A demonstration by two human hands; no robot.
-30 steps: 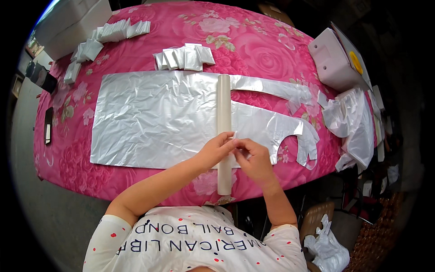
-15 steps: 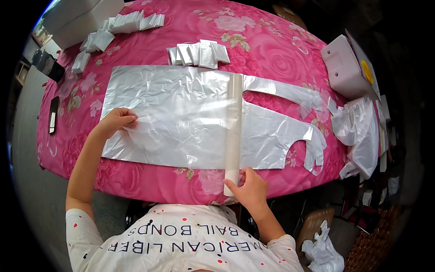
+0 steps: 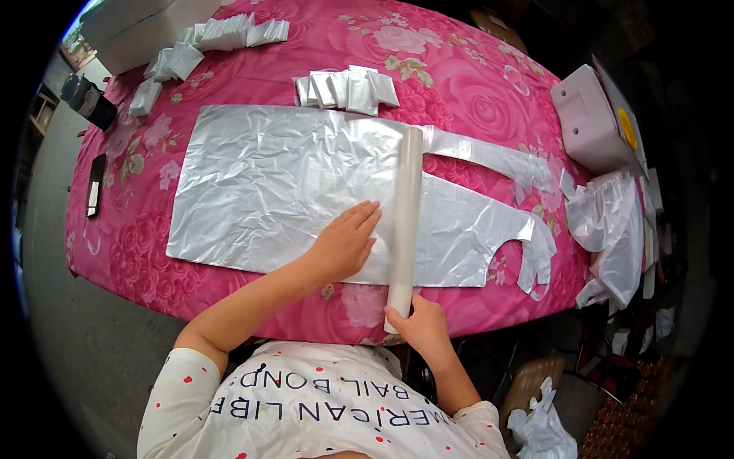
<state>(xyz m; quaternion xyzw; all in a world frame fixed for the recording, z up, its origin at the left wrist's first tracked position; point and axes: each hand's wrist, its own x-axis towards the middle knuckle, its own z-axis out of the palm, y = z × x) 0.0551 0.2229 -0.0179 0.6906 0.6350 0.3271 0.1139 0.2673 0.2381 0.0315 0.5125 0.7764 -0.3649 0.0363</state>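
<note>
A silvery-white thin plastic apron (image 3: pixel 256 172), perhaps several layers, lies spread on the table, its neck loop and shaped end to the right. Across it, from far to near, rests a long pale tube (image 3: pixel 408 206) that looks wrapped in clear film. My right hand (image 3: pixel 423 321) grips the tube's near end, which overhangs the apron's near edge. Just left of the tube, my left hand (image 3: pixel 345 241) lies palm down on the plastic, its fingers stretched out toward the tube and holding nothing.
A pink floral tablecloth (image 3: pixel 153 275) covers the table. Folded plastic packets (image 3: pixel 348 90) lie beyond the apron, with more packets (image 3: pixel 222 34) at far left near a white box (image 3: pixel 145 30). A phone (image 3: pixel 95 186) and dark cup (image 3: pixel 88 101) are left. Right are a white container (image 3: pixel 585 115) and crumpled plastic (image 3: pixel 608 229).
My left hand has let go of the film at the apron's left part and moved right, now flat beside the tube. The right hand still holds the tube's near end.
</note>
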